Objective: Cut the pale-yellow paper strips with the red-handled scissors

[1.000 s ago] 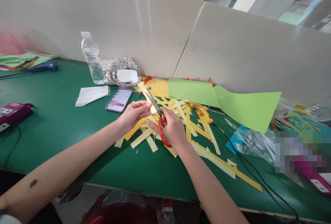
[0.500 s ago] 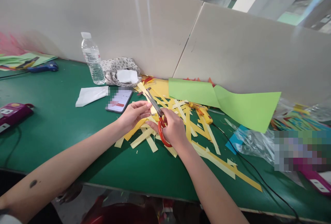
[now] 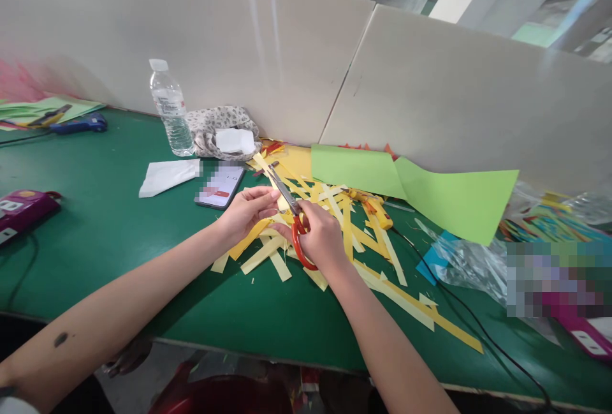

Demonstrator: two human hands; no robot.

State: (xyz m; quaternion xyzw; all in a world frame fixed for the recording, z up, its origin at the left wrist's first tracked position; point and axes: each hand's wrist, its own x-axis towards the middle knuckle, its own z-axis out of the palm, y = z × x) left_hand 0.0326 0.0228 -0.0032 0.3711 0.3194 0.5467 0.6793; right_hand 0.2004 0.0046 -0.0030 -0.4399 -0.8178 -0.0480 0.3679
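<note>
My right hand (image 3: 321, 235) grips red-handled scissors (image 3: 300, 245), whose blades point up and to the left. My left hand (image 3: 248, 210) is closed on a pale yellow paper strip (image 3: 264, 165) that lies along the blades. The strip's lower end is hidden among the fingers. Under and around both hands lie many loose yellow paper strips (image 3: 392, 254). A yellow glue gun (image 3: 375, 210) rests on the strips to the right of my right hand.
On the green table (image 3: 191, 312) stand a water bottle (image 3: 173, 114), a phone (image 3: 220, 185), a white tissue (image 3: 167, 177) and a patterned cloth (image 3: 203, 130). Green sheets (image 3: 459, 200) lie behind at right, near plastic bags (image 3: 478, 267). A black cable crosses the right side.
</note>
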